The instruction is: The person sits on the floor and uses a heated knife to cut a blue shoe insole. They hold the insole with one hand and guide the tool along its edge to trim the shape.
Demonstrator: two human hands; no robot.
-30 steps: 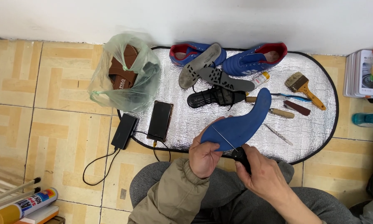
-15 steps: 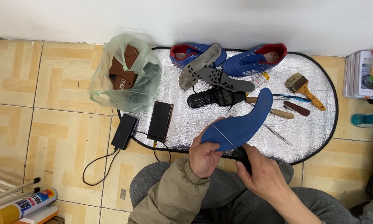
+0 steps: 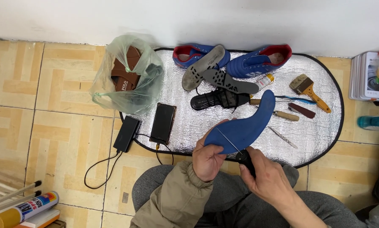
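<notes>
Blue insole (image 3: 244,126) held above lap, heel end pinched in left hand (image 3: 209,159). Right hand (image 3: 265,179), just beside it, closed on a dark-handled awl (image 3: 242,157), thin needle lying across the insole. Silver mat (image 3: 316,126) beyond both hands.

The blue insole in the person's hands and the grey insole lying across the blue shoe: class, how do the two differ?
The blue insole is held off the mat by the left hand; the grey insole rests on a blue shoe. The blue insole is plain and smooth; the grey insole shows dark dots. The right hand puts a thin needle tool to the blue one only. Both are long, foot-shaped pieces.
</notes>
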